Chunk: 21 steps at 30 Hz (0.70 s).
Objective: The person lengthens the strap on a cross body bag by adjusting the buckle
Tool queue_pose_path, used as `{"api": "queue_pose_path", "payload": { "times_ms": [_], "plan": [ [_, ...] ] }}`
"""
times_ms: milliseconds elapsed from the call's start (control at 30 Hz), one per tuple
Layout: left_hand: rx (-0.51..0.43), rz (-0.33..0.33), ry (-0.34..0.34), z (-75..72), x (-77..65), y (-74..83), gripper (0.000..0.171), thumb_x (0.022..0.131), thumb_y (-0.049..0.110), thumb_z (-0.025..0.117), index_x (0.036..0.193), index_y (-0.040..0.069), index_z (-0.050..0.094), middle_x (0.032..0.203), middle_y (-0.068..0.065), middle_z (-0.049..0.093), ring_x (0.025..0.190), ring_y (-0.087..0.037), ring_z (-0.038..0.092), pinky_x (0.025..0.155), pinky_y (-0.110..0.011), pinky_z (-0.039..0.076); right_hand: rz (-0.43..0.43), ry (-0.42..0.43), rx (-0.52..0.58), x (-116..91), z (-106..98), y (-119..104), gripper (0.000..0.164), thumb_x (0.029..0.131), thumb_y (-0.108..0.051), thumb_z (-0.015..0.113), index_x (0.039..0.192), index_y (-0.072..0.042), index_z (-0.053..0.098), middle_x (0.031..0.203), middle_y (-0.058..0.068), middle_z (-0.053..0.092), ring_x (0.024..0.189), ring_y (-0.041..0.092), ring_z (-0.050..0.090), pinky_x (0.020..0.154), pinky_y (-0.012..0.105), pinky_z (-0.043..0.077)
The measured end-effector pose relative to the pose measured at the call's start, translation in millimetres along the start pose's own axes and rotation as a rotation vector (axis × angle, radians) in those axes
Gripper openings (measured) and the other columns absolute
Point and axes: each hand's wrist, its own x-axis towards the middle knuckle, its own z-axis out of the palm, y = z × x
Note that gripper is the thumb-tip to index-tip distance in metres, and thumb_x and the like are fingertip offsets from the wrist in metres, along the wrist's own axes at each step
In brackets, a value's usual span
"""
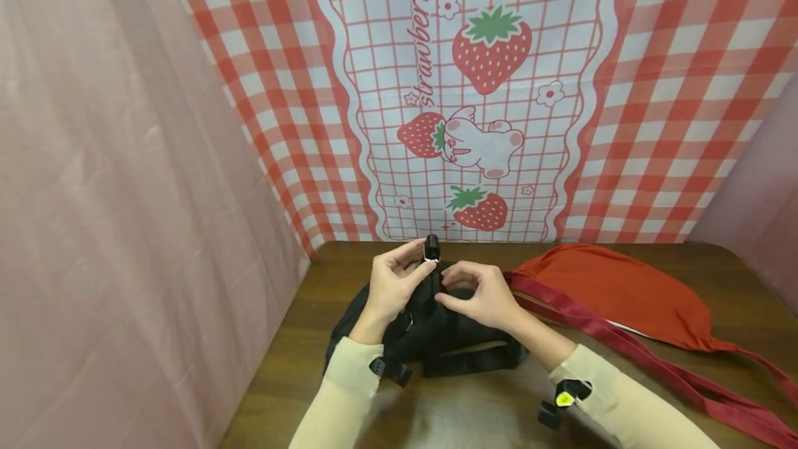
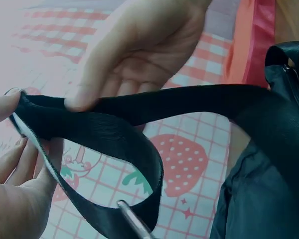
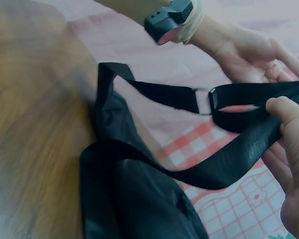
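Surface: one brown table (image 1: pixel 474 411). Room: checked strawberry cloth (image 1: pixel 555 130) behind, pink curtain (image 1: pixel 125 192) at left. Bags, two: the black bag (image 1: pixel 430 338) on the table below both hands; the red bag (image 1: pixel 611 289) right of it. Left hand (image 1: pixel 393 286) and right hand (image 1: pixel 483 294) each pinch one black strap (image 2: pixel 184 103).

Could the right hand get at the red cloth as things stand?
Probably, though the right hand would first have to release the black strap; the red cloth lies close by, largely uncovered.
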Motion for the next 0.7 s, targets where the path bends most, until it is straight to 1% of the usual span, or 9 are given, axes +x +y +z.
{"api": "queue_pose_path", "payload": {
  "times_ms": [67, 133, 233, 367, 433, 500, 567, 633, 700],
  "plan": [
    [-0.009, -0.001, 0.03, -2.9, 0.2, 1.6, 0.041, 0.095, -0.011, 0.069, 0.136, -0.014, 0.065, 0.13, -0.036, 0.068, 0.107, -0.006, 0.074, 0.097, -0.024, 0.061, -0.006, -0.033, -0.028, -3.9, -2.5, 1.6, 0.021, 0.084, -0.006, 0.091, 0.1, -0.01, 0.077, 0.104, 0.01, 0.079, 0.089, 0.022, 0.08, 0.081, 0.033, 0.067],
    [-0.017, 0.002, 0.043, -4.2, 0.4, 3.3, 0.041, 0.095, -0.012, 0.069, 0.136, -0.014, 0.064, 0.132, -0.036, 0.068, 0.108, -0.006, 0.074, 0.096, -0.023, 0.061, -0.012, -0.063, -0.045, -5.2, -6.6, 2.9, 0.022, 0.084, -0.007, 0.091, 0.101, -0.011, 0.077, 0.106, 0.01, 0.078, 0.091, 0.021, 0.079, 0.082, 0.032, 0.067],
    [-0.016, -0.008, 0.014, -3.3, -0.5, 4.4, 0.042, 0.094, -0.013, 0.069, 0.135, -0.017, 0.063, 0.131, -0.038, 0.067, 0.108, -0.005, 0.074, 0.098, -0.023, 0.061, -0.022, -0.072, -0.011, 1.6, -16.0, 0.3, 0.025, 0.087, -0.004, 0.087, 0.109, -0.01, 0.076, 0.112, 0.012, 0.076, 0.098, 0.022, 0.078, 0.088, 0.031, 0.066],
    [0.01, -0.024, -0.036, 0.4, -1.3, 2.3, 0.043, 0.093, -0.014, 0.071, 0.135, -0.016, 0.064, 0.132, -0.039, 0.066, 0.11, -0.005, 0.073, 0.103, -0.027, 0.06, -0.013, -0.058, 0.055, 24.1, -30.3, -13.4, 0.034, 0.094, 0.0, 0.078, 0.126, -0.008, 0.072, 0.12, 0.013, 0.076, 0.107, 0.02, 0.076, 0.095, 0.031, 0.064],
    [0.029, -0.027, -0.044, 2.1, -1.9, 0.6, 0.043, 0.093, -0.013, 0.072, 0.136, -0.013, 0.065, 0.132, -0.037, 0.067, 0.111, -0.004, 0.072, 0.105, -0.028, 0.059, 0.013, -0.104, 0.055, 34.6, -36.4, -21.1, 0.036, 0.097, -0.004, 0.076, 0.133, -0.01, 0.07, 0.124, 0.011, 0.075, 0.111, 0.018, 0.075, 0.096, 0.03, 0.063],
    [0.045, -0.021, -0.046, 3.6, -2.4, -1.0, 0.043, 0.093, -0.011, 0.074, 0.136, -0.011, 0.066, 0.133, -0.035, 0.068, 0.113, -0.003, 0.072, 0.106, -0.029, 0.058, 0.059, -0.182, 0.056, 42.8, -40.8, -27.0, 0.041, 0.099, -0.009, 0.076, 0.139, -0.01, 0.066, 0.128, 0.011, 0.073, 0.114, 0.018, 0.074, 0.098, 0.031, 0.063],
    [0.052, -0.011, -0.049, 4.8, -3.4, -2.6, 0.043, 0.094, -0.007, 0.075, 0.137, -0.008, 0.068, 0.133, -0.033, 0.069, 0.115, -0.004, 0.072, 0.106, -0.029, 0.058, 0.122, -0.253, 0.037, 48.2, -44.7, -31.9, 0.044, 0.1, -0.015, 0.077, 0.142, -0.009, 0.063, 0.129, 0.009, 0.071, 0.112, 0.019, 0.073, 0.096, 0.031, 0.063],
    [0.07, 0.014, -0.053, 5.5, -4.4, -4.5, 0.044, 0.094, -0.004, 0.077, 0.137, -0.005, 0.069, 0.134, -0.03, 0.07, 0.118, -0.008, 0.072, 0.107, -0.03, 0.058, 0.168, -0.298, 0.005, 52.9, -48.8, -35.8, 0.043, 0.1, -0.018, 0.078, 0.139, -0.009, 0.064, 0.123, 0.008, 0.072, 0.107, 0.019, 0.073, 0.092, 0.03, 0.064],
    [0.108, 0.043, -0.059, 5.6, -6.2, -7.0, 0.045, 0.094, -0.001, 0.079, 0.138, -0.003, 0.069, 0.134, -0.027, 0.071, 0.121, -0.016, 0.073, 0.108, -0.035, 0.058, 0.189, -0.309, -0.047, 57.0, -53.9, -38.5, 0.037, 0.099, -0.019, 0.078, 0.134, -0.01, 0.069, 0.114, 0.005, 0.073, 0.098, 0.017, 0.072, 0.083, 0.028, 0.063]
  ]
}}
